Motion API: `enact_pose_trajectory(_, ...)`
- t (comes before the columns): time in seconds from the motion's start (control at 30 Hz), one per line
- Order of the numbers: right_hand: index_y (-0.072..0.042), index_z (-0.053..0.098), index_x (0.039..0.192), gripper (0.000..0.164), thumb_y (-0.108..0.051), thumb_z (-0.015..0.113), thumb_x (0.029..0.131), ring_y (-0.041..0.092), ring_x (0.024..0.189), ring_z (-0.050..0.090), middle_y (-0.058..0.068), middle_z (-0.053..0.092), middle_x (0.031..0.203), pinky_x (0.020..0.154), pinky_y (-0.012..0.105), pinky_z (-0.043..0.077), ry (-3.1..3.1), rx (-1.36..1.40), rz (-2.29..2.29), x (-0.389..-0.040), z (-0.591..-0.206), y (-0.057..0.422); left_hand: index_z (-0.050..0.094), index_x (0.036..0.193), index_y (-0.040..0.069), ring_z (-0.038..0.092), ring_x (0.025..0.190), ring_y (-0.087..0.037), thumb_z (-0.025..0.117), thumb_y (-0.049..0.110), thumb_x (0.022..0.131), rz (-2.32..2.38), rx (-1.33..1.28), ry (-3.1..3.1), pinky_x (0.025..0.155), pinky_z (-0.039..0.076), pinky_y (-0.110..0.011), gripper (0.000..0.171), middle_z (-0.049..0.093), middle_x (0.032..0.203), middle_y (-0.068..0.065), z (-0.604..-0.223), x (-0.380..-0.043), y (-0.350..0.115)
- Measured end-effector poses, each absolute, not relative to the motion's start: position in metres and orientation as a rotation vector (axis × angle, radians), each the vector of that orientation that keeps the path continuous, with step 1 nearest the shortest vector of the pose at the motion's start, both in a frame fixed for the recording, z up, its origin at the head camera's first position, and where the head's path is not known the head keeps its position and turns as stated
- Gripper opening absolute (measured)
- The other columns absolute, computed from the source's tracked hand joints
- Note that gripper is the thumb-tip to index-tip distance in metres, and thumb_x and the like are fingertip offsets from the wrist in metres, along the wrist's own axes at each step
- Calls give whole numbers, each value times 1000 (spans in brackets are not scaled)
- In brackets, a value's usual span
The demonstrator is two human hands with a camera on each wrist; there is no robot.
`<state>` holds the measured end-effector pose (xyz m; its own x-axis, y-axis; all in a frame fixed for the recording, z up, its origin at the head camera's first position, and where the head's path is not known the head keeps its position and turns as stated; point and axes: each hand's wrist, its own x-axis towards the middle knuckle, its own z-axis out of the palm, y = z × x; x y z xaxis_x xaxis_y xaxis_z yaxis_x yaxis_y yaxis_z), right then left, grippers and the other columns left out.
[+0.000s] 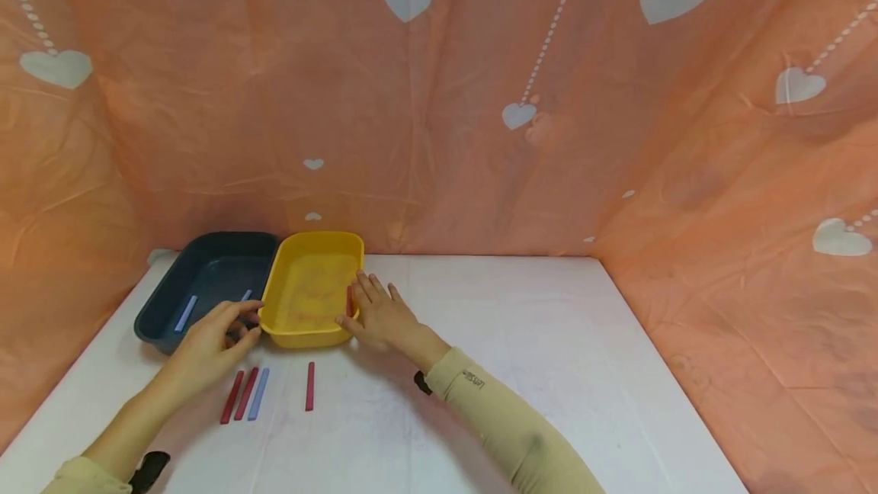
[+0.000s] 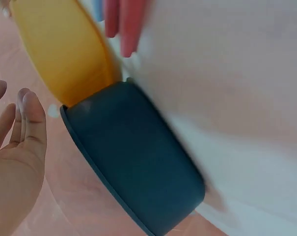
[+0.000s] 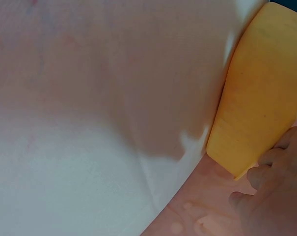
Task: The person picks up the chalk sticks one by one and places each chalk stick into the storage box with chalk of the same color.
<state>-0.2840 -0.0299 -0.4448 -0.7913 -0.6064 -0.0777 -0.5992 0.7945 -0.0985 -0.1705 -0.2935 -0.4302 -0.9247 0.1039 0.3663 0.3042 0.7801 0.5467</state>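
At the yellow tray (image 1: 305, 340), left hand (image 1: 209, 345) arched, right hand (image 1: 391, 320) outstretched, each grip parted

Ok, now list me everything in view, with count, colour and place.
Dark tray: one, dark blue, back left of the table
Yellow tray: one, yellow, against the dark tray's right side
Blue sticks: two, light blue, in the dark tray
Inner red stick: one, red, within the yellow tray, at its right wall
Loose red sticks: three, red, on the table before the trays
Loose blue stick: one, light blue, between the middle and right loose red sticks
Table: one, white, beneath the trays
Backdrop: orange with pale hearts, behind and beside the table
Left hand: one, bare, near the trays' adjoining near corners
Right hand: one, bare, at the yellow tray's right rim
Sleeves: two, beige, on the forearms
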Motion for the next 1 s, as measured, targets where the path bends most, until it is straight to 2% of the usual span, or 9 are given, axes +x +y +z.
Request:
enact_pose_trajectory(0.13,-12,17,167,80,-64,28,107,21,160,9,5,6,175,128,46,14,2881,-974,-108,-285,-445,-30,63,129,-3,51,81,-3,76,2,91,-851,-342,-2688,68,51,-17,41,62,105,-7,-434,-165,-294)
enact_pose_trajectory(0.4,-12,19,167,79,-64,28,107,21,160,11,5,7,175,128,46,16,2895,-970,-107,-285,-444,-29,62,130,-3,54,83,-14,76,7,93,-837,-283,-2843,68,51,-19,41,60,104,-6,-438,-156,-297)
enact_pose_trajectory(0.6,-13,20,167,79,-64,28,107,21,160,12,4,8,175,128,46,17,2892,-971,-104,-283,-442,-29,64,129,-1,52,78,-11,76,12,94,-814,-251,-2928,65,52,-19,39,56,97,0,-444,-149,-300)
enact_pose_trajectory(1.0,-12,21,167,80,-64,29,107,21,160,12,4,9,175,128,45,17,2883,-967,-105,-282,-441,-29,69,120,0,52,78,-11,77,8,89,-735,-241,-2955,66,51,-24,33,56,95,0,-457,-145,-310)
